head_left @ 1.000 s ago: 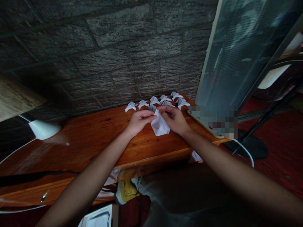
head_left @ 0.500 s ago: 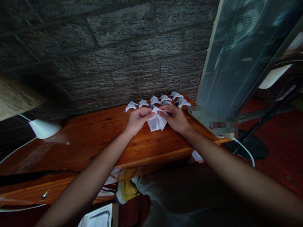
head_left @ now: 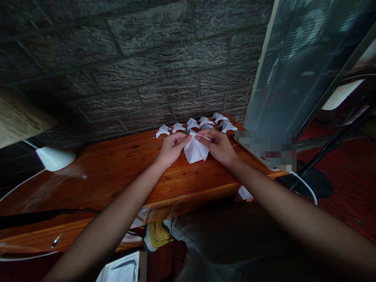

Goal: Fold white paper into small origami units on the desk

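A folded piece of white paper (head_left: 196,150) is held just above the wooden table, its creased lower part fanning out toward me. My left hand (head_left: 173,147) pinches its upper left edge between thumb and fingers. On the upper right side, my right hand (head_left: 219,145) grips it the same way, thumb on the near face. Right behind the hands, several small folded paper shapes (head_left: 193,124) with pointed tops stand in loose rows. The fingertips behind the paper are partly hidden.
A stone-block wall (head_left: 123,78) borders the table (head_left: 117,168) at the back. At left stands a lamp with a white base (head_left: 55,158). A blurred-out device (head_left: 264,150) with a white cable (head_left: 305,186) lies at the right end. Below the front edge is a white box (head_left: 126,268).
The paper's lower part has spread wider and its front looks smoother, with the central flaps less visible. Both hands keep nearly the same place and hold.
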`<state>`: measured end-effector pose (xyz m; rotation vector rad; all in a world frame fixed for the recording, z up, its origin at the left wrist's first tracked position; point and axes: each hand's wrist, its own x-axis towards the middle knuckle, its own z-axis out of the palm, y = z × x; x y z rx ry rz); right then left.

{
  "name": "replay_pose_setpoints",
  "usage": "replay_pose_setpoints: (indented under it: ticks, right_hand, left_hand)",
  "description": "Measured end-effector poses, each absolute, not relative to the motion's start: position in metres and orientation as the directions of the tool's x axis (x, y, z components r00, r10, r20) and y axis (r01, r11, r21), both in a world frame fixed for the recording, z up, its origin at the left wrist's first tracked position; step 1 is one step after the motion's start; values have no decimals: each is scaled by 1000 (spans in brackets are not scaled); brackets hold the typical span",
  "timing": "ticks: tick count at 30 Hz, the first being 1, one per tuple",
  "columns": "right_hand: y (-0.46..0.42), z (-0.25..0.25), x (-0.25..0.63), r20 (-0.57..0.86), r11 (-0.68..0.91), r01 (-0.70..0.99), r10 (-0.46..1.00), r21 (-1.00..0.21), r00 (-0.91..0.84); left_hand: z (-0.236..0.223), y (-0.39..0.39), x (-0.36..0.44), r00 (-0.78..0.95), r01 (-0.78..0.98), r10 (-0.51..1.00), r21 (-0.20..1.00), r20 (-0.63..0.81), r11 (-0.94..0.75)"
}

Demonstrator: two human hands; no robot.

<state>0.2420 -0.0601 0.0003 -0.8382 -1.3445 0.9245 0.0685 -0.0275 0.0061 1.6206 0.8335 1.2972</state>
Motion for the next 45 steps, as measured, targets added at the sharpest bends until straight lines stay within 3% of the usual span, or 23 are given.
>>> replay_pose_setpoints:
  ticks: [10,23,27,33,38,41,45]
  right_hand:
    - [-60,1,240,277,274,-193,961,-942,12]
    - [-59,-2,240,285,270,-169,956,-948,-72]
    - [-56,-3,242,292,293,-145,956,-945,30]
    - [-48,-5,249,303,340,-78,904,-937,302]
    - [-50,-6,248,361,385,-112,913,-916,187]
    - [-51,-7,246,402,410,-92,911,-907,95]
    - [-49,-9,248,416,424,-77,904,-903,99]
  left_hand:
    - [-1,-24,70,262,-84,876,914,404,-397]
    - [2,-25,70,219,-149,900,925,377,-351]
    - [6,-26,67,209,-143,904,926,373,-349]
    - [8,-31,65,368,-130,768,847,524,-515]
    - [2,-23,62,285,81,795,813,535,-577]
    - [3,-22,59,290,106,767,778,572,-620]
    - [6,-25,58,321,98,705,718,632,-689]
